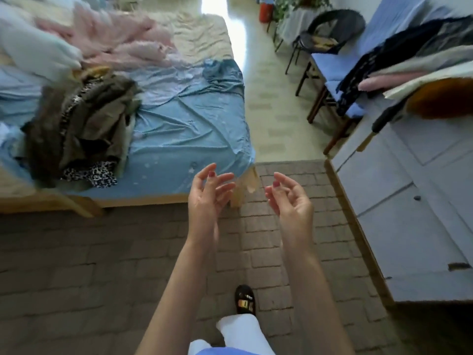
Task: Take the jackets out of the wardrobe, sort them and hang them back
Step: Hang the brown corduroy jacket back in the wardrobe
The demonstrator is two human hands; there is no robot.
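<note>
A heap of brown and leopard-print jackets (pixel 76 129) lies on the bed (pixel 184 129), with pink fluffy ones (pixel 115 39) blurred behind it. More clothes (pixel 399 60) are draped at the right, cut off by the frame edge above a white cabinet (pixel 409 201). Both hands hover over the rug (pixel 76 252), holding nothing: left hand (pixel 207 193) and right hand (pixel 291 198), palms facing, fingers loosely bent.
</note>
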